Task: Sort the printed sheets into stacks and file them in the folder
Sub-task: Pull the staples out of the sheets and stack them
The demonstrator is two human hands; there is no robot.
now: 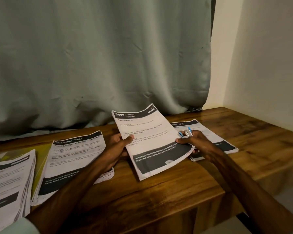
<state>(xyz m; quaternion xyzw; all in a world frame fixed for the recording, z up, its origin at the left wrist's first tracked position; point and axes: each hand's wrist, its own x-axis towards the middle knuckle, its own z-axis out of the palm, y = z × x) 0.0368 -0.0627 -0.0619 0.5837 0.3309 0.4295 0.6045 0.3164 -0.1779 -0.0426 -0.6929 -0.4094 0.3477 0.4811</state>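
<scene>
I hold a thin stack of printed sheets [150,141] headed "3800 KITCHEN" tilted above the wooden table [159,196]. My left hand [116,149] grips its left edge, thumb on top. My right hand [195,142] pinches the right edge and also holds a small blue and silver stapler [186,133]. A "DRESSING TABLE" stack [71,162] lies flat to the left, partly under my left forearm. Another stack [215,137] lies behind my right hand. A thick pile [8,186] sits at the far left. A yellow folder [41,159] shows under the left stacks.
A grey-green curtain [100,65] hangs right behind the table's back edge. A white wall [260,56] closes the right side. The table's front edge and right corner drop away near my right forearm.
</scene>
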